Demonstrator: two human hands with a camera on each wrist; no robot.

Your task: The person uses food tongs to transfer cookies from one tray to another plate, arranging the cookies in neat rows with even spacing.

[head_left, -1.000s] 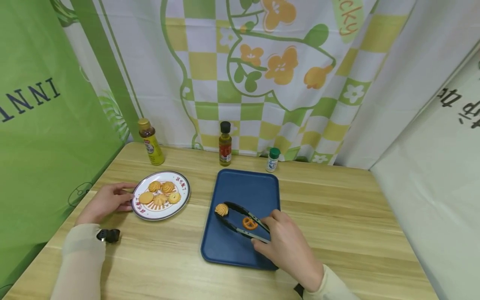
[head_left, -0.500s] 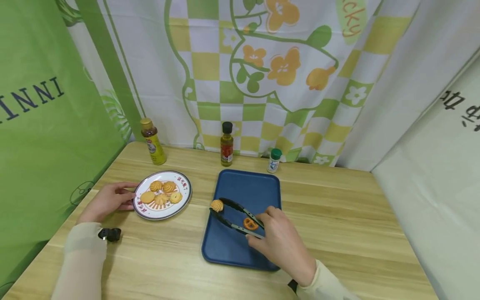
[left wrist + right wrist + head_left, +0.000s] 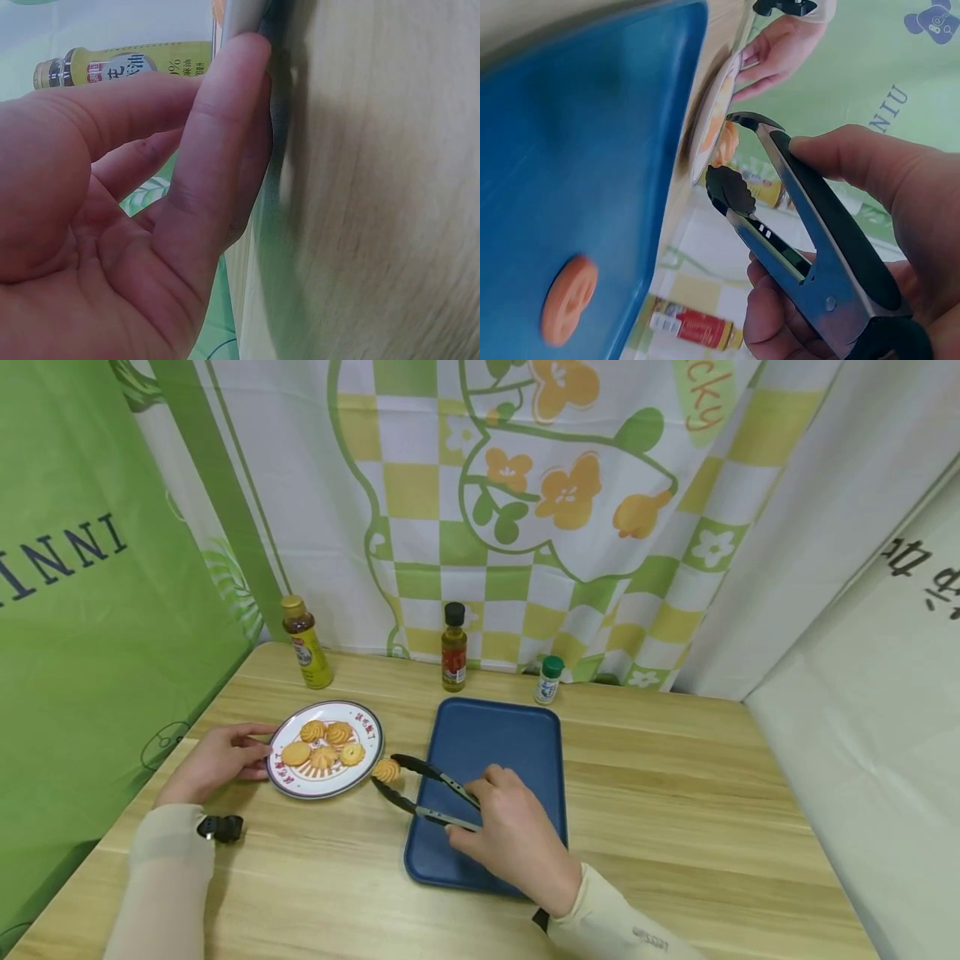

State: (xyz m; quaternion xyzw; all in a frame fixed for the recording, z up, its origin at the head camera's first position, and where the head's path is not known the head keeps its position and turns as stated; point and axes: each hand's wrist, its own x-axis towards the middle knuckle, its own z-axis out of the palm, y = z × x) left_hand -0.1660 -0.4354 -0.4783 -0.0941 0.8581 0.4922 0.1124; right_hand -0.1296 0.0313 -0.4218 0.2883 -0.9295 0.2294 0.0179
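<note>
With its thumb and fingers at the rim, my left hand (image 3: 213, 764) holds the left edge of a white plate (image 3: 348, 789) bearing several cookies (image 3: 323, 758). My right hand (image 3: 517, 835) grips a pair of tongs (image 3: 448, 819), black-tipped with metal arms. Between the tong tips is a swirled round cookie (image 3: 386, 771), right by the plate's right rim in the head view. Beneath the right hand lies a blue tray (image 3: 498, 727). A pretzel (image 3: 570, 300) rests on that tray in the right wrist view; in the head view the hand hides it.
Along the back of the wooden table (image 3: 675, 793) stand a yellow-capped bottle (image 3: 307, 647), a black-capped oil bottle (image 3: 453, 652) and a small green-capped shaker (image 3: 549, 681). A patterned curtain (image 3: 480, 568) hangs close behind them.
The right hand has moved left with the tongs, carrying the swirled cookie from over the tray to beside the plate. The left hand has stayed at the plate's edge.
</note>
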